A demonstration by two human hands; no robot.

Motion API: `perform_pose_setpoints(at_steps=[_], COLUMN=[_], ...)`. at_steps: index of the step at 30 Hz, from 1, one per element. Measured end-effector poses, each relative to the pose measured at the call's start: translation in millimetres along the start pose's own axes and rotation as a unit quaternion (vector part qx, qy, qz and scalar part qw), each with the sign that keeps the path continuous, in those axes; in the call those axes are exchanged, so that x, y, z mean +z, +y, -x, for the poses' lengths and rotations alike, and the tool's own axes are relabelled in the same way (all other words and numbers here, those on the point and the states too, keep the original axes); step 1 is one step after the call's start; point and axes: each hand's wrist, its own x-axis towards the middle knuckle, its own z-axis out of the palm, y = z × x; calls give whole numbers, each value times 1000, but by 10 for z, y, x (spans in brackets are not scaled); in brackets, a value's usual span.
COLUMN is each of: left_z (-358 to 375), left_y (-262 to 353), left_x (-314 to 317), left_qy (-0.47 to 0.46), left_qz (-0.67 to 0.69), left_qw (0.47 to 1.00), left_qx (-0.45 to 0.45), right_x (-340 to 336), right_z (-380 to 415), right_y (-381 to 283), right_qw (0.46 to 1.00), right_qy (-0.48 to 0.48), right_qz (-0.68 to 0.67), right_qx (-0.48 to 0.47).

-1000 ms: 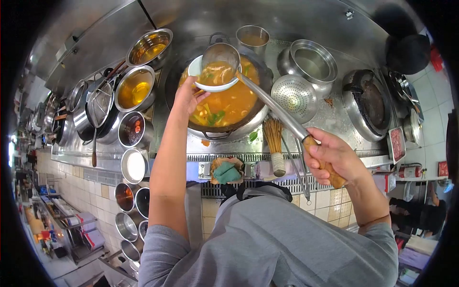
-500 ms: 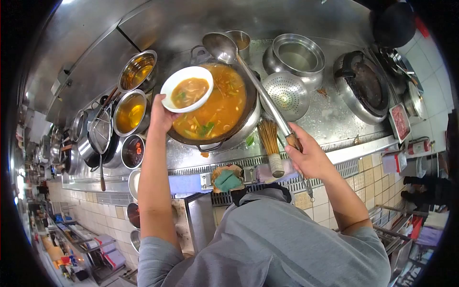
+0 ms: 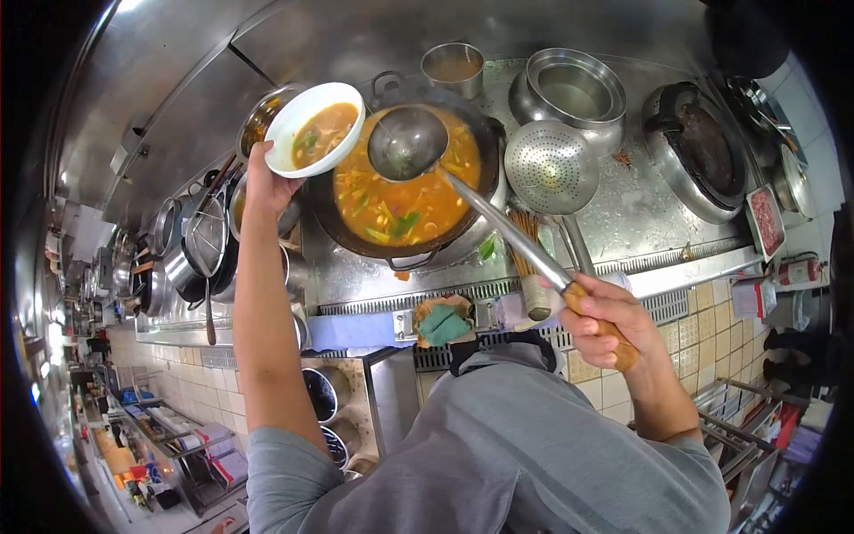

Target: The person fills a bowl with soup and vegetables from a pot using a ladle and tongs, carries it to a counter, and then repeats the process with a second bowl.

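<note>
My left hand (image 3: 269, 182) grips the rim of a white bowl (image 3: 346, 96), which is tilted and partly filled with orange-brown soup (image 3: 324, 133). The bowl is held up at the left side of a large wok (image 3: 322, 222). In the wok, orange soup (image 3: 374, 200) shows green leaves and pale pieces. Wrapped around the wooden handle of a long steel ladle (image 3: 511, 233) is my right hand (image 3: 614, 322). The ladle's bowl hangs over the wok, near the white bowl's right side, with its dark inside facing up.
Behind the wok stands a small steel pot (image 3: 453, 69). To the right are a wide-necked steel pot (image 3: 574, 89), a perforated skimmer (image 3: 551, 167) and a bamboo brush (image 3: 535, 294). A wire strainer (image 3: 205, 238) lies at left. A green cloth (image 3: 444, 326) rests at the front edge.
My left hand has carried the bowl left and up, tilting it. My right hand has moved right and down, and the ladle's bowl has come lower, over the soup.
</note>
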Motion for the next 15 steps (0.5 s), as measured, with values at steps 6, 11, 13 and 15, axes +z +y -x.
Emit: perform_pose_setpoints(at_steps=[6, 11, 13, 15], left_z=[-149, -299, -305, -198], left_y=[-441, -895, -1039, -1109], left_x=[-183, -183, -108, 45], left_qy=[16, 28, 26, 26], left_qz=[15, 73, 122, 156], left_qw=[1000, 997, 992, 987], left_qx=[-9, -30, -35, -32], right_x=[568, 898, 1024, 1094], right_z=[291, 276, 253, 147], right_y=[-114, -222, -165, -12], right_qw=[978, 928, 882, 826], right_qy=[88, 83, 99, 116], right_qz=[178, 347, 443, 526], right_qx=[-69, -104, -128, -162])
